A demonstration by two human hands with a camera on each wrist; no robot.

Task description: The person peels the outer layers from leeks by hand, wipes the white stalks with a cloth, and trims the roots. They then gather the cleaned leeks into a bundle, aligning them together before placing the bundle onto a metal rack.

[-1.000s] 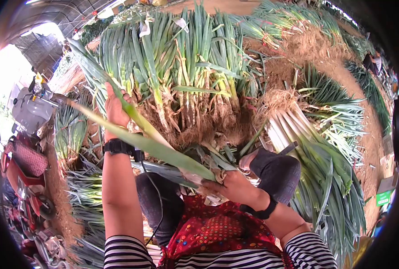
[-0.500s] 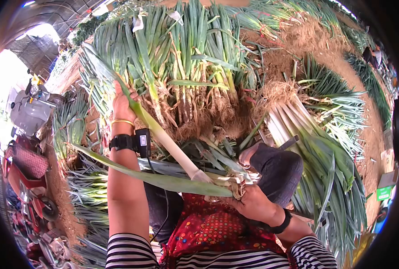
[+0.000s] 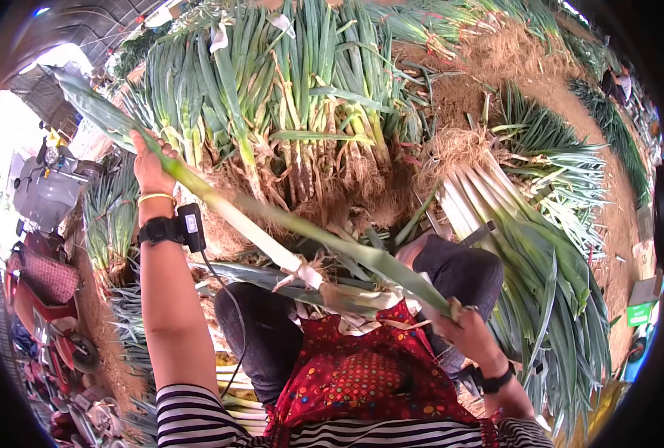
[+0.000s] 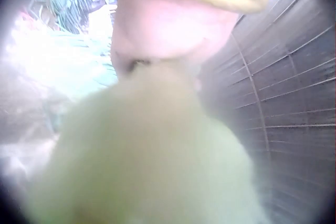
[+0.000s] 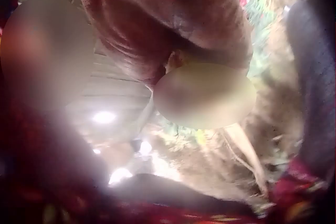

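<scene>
In the head view my left hand is raised at the upper left and grips the green upper part of a long leek. The leek slants down to its white rooted end above my lap. My right hand is low on the right and pinches a long green outer leaf stripped away from the stalk. The left wrist view shows only a blurred pale green stalk under the hand. In the right wrist view the hand is blurred and close.
A big heap of earthy, unpeeled leeks lies straight ahead. A bundle of clean white-stemmed leeks lies to the right of my knee. Peeled leaves litter the ground on the left. Scooters stand at the far left.
My left hand has lifted the leek higher and further left. My right hand has pulled the outer leaf down and to the right, away from the stalk's root end.
</scene>
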